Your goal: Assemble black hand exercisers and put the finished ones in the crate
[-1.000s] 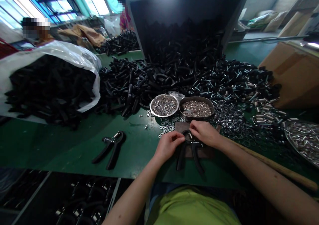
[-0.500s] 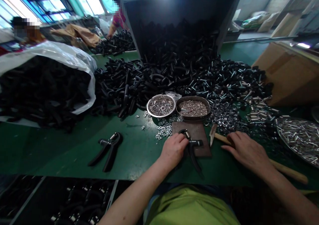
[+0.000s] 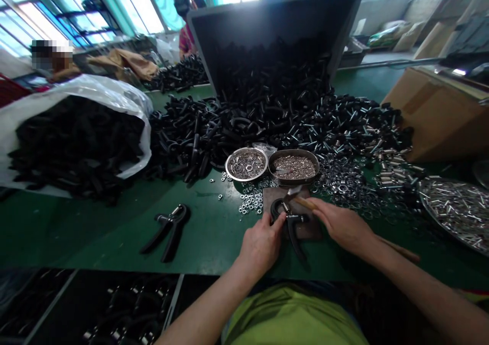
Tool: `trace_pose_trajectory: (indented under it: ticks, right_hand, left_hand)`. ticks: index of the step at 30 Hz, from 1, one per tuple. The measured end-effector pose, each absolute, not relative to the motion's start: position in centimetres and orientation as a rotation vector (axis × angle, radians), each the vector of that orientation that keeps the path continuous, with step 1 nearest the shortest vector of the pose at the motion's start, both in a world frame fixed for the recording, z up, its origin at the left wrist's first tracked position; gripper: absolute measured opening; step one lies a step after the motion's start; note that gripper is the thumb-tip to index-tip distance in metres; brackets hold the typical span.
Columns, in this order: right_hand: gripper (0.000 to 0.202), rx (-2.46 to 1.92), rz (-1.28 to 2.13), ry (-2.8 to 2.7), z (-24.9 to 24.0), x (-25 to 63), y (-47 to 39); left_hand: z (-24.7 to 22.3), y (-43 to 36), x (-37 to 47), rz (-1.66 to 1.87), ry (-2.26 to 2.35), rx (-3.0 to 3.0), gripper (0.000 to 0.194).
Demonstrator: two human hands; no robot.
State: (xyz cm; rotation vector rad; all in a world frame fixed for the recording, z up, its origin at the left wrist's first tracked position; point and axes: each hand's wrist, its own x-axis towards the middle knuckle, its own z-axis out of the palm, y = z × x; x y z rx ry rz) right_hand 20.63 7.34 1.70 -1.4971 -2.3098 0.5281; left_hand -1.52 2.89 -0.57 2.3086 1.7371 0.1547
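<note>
My left hand (image 3: 263,240) grips a black hand grip strengthener (image 3: 294,238) by its left side, holding it on a flat metal plate (image 3: 313,228). The strengthener's coil spring lies at the top, its handles toward me. My right hand (image 3: 342,225) is closed round the wooden handle of a hammer (image 3: 305,202); the head, a little blurred, is over the top of the strengthener. Whether it touches cannot be seen. A second hand grip strengthener (image 3: 170,230) lies on the green table to the left.
Behind the plate stand a round bowl (image 3: 229,169) and an oval tin (image 3: 272,174) of small metal parts. Loose nuts (image 3: 250,202), a heap of black handles (image 3: 244,123), a plastic bag (image 3: 141,105), a cardboard box (image 3: 439,110) and a tray of pins (image 3: 454,212) surround them. Two people are beyond.
My right hand has lifted the hammer from the table and brought it left over the plate. My left hand has shifted slightly, its fingers now pointing up along the strengthener.
</note>
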Motion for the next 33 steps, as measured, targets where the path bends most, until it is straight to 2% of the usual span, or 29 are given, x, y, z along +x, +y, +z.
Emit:
trace_pose_trajectory:
  ticks: [4,7,11,15,21,25,33]
  right_hand:
    - [0.031,-1.575,0.654,-2.227,1.7,21.1,7.2]
    - [0.034,-1.616,0.696,-2.073,2.8,22.5,6.1]
    - [0.039,-1.670,0.813,-1.857,3.8,24.0,4.2]
    - [0.040,-1.631,0.905,-1.757,3.4,24.0,3.0]
    - [0.035,-1.473,0.988,-1.896,3.6,21.4,2.6]
    - [0.036,-1.364,0.988,-1.980,4.8,19.5,2.4]
    - [0.037,-1.294,0.708,-2.173,6.6,17.7,3.3]
  left_hand:
    - [-1.0,2.9,-1.4,0.206,1.702,2.226,0.053]
    - [-0.9,2.9,-1.8,0.394,1.628,2.104,0.052]
    - [-0.9,2.6,-2.9,0.740,1.424,1.600,0.047]
    - [-1.5,1.8,-4.6,0.788,1.268,1.128,0.052]
    - [-2.0,1.3,-7.3,0.849,1.302,1.320,0.050]
    - [-2.2,2.3,-7.6,0.844,1.240,1.293,0.039]
    - [-2.2,3.0,-7.4,0.812,1.207,1.336,0.031]
